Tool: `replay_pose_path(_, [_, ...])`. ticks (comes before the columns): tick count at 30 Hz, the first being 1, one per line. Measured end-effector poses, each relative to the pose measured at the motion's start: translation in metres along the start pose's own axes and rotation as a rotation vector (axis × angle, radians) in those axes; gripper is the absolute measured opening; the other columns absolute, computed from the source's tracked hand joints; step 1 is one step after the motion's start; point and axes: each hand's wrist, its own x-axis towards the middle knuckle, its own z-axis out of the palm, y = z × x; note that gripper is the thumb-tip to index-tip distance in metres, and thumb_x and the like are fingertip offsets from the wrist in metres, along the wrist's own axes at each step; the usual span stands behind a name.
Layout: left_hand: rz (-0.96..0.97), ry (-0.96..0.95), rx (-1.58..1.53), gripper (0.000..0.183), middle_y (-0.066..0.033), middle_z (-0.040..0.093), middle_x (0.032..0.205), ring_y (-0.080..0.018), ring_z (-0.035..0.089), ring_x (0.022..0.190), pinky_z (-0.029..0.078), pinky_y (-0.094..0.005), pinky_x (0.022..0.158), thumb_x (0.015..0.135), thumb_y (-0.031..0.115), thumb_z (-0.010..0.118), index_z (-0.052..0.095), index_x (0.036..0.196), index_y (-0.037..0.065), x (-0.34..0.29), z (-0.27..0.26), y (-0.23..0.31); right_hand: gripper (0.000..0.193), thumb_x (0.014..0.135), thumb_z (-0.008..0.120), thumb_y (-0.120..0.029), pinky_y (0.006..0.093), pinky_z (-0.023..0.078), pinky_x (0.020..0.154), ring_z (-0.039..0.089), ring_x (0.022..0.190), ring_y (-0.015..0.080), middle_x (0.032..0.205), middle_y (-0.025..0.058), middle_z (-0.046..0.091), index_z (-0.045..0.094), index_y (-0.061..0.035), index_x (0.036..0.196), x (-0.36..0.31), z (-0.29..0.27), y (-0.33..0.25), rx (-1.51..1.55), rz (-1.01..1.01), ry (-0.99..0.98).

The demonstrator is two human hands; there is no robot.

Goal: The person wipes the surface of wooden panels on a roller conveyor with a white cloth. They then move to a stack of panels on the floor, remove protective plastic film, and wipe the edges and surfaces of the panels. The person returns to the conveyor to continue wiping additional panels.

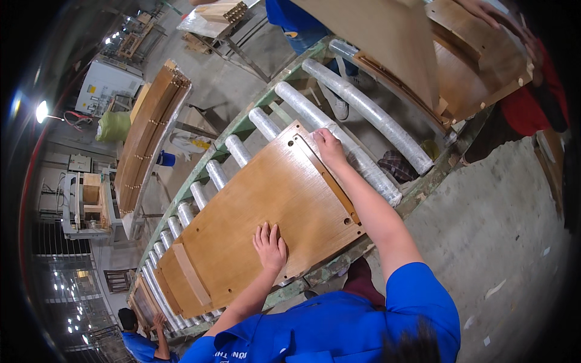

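Note:
A large brown wooden panel point(260, 199) lies flat on a roller conveyor in front of me. Spread on the panel's face, near its edge closest to me, my left hand point(270, 246) is open with its palm down. My right hand point(328, 148) is closed at the panel's far right corner, next to a groove point(321, 172) along the right end. A small pale piece shows at its fingers; its kind is too small to tell. Drilled holes dot the panel's corners, and a lighter wooden strip point(191, 274) crosses its left part.
Plastic-wrapped rollers point(363, 115) sit in a green frame point(242, 121). Across the conveyor at upper right, people handle more wooden panels point(484, 72). A worker in blue point(142, 339) is at lower left. Stacked boards point(148, 139) stand on a table beyond the conveyor.

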Motion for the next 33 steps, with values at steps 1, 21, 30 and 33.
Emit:
replay_pose_path(1, [0.001, 0.003, 0.002, 0.043, -0.0142, 0.036, 0.138, -0.0353, 0.027, 0.131, 0.017, -0.0521, 0.107, 0.084, 0.023, 0.05, 0.049, 0.125, 0.011, 0.0, 0.0, -0.002, 0.039, 0.091, 0.045, -0.042, 0.0421, 0.047, 0.078, 0.06, 0.093, 0.0363, 0.097, 0.0171, 0.065, 0.058, -0.0088, 0.106, 0.005, 0.005, -0.007, -0.04, -0.014, -0.001])
replay_pose_path(21, [0.031, 0.055, -0.162, 0.038, -0.0181, 0.041, 0.133, -0.0385, 0.032, 0.128, 0.027, -0.0459, 0.106, 0.085, 0.015, 0.051, 0.051, 0.121, 0.005, -0.001, 0.002, -0.001, 0.031, 0.091, 0.046, -0.036, 0.0492, 0.048, 0.07, 0.06, 0.08, 0.0423, 0.081, 0.0242, 0.062, 0.058, -0.0071, 0.093, 0.007, 0.016, -0.019, -0.475, -0.1, -0.055])
replay_pose_path(30, [0.078, 0.079, -0.197, 0.035, -0.0186, 0.044, 0.129, -0.0385, 0.036, 0.125, 0.031, -0.0458, 0.103, 0.086, 0.013, 0.052, 0.052, 0.12, 0.003, -0.003, 0.004, -0.001, 0.031, 0.091, 0.048, -0.035, 0.0491, 0.049, 0.065, 0.062, 0.072, 0.0403, 0.074, 0.0217, 0.063, 0.056, -0.0057, 0.085, -0.042, -0.02, -0.001, -0.52, -0.173, -0.061])
replay_pose_path(33, [0.082, 0.092, -0.193, 0.035, -0.0183, 0.045, 0.128, -0.0382, 0.037, 0.125, 0.032, -0.0456, 0.103, 0.086, 0.012, 0.052, 0.052, 0.12, 0.003, -0.002, 0.004, -0.002, 0.03, 0.091, 0.048, -0.033, 0.0494, 0.049, 0.065, 0.062, 0.072, 0.0402, 0.074, 0.0207, 0.063, 0.055, -0.0053, 0.084, -0.067, -0.036, -0.003, -0.504, -0.174, -0.071])
